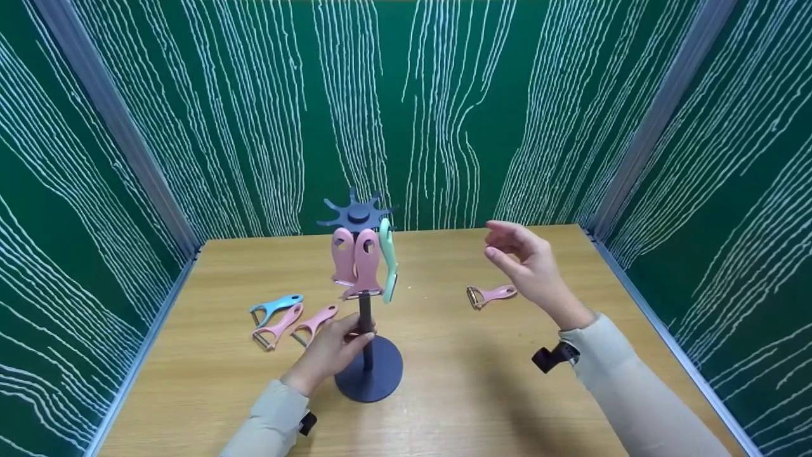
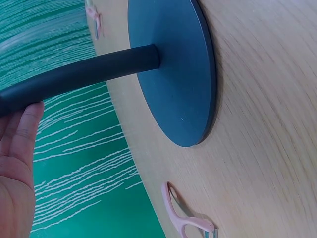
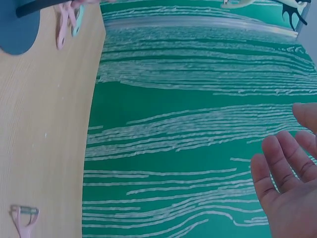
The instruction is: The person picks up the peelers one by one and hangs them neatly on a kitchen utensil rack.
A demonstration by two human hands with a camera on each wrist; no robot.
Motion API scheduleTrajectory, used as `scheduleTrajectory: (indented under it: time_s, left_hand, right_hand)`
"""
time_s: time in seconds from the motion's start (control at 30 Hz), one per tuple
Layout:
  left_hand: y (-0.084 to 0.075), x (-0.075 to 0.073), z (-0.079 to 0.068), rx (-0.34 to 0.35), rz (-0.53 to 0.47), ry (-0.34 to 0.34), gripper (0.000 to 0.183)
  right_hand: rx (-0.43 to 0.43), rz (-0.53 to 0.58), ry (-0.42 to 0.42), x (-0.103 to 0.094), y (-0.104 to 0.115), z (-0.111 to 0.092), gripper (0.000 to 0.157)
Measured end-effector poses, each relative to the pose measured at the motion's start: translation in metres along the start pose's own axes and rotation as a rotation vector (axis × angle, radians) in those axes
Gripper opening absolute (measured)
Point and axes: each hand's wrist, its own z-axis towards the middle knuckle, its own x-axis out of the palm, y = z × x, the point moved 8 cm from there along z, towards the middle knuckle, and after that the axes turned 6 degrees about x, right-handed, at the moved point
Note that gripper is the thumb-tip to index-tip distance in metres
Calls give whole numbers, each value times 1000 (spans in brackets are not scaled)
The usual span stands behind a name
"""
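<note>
My left hand (image 1: 336, 348) holds the post of a dark hanging stand (image 1: 368, 387), thumb and fingers around it just above the round base. From the stand's spoked top hang two pink peelers (image 1: 366, 263) and a green peeler (image 1: 388, 257). In the left wrist view, fingers (image 2: 24, 134) lie against the dark post (image 2: 99, 72). My right hand (image 1: 530, 263) is raised at the right with loosely bent fingers and nothing in them. Below and beside it, another pink peeler (image 1: 498, 294) lies on the table.
Left of the stand, a blue peeler (image 1: 276, 308) and two pink peelers (image 1: 279, 327) lie on the wooden table (image 1: 457, 406). Green walls (image 1: 431, 127) with white wavy lines stand at the back and both sides, with grey posts (image 1: 653, 120) at the corners.
</note>
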Motion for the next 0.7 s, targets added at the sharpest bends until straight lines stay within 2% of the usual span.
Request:
scheduleTrajectory:
  time_s: [0.17, 0.3, 0.7]
  left_hand:
    - [-2, 1, 1, 53, 0, -14, 16]
    - [-3, 1, 1, 83, 7, -15, 15]
    - [-2, 0, 0, 49, -6, -6, 16]
  right_hand:
    - [-2, -71, -32, -12, -11, -3, 40]
    - [32, -98, -60, -20, -20, -7, 42]
    - [107, -124, -87, -37, -35, -17, 48]
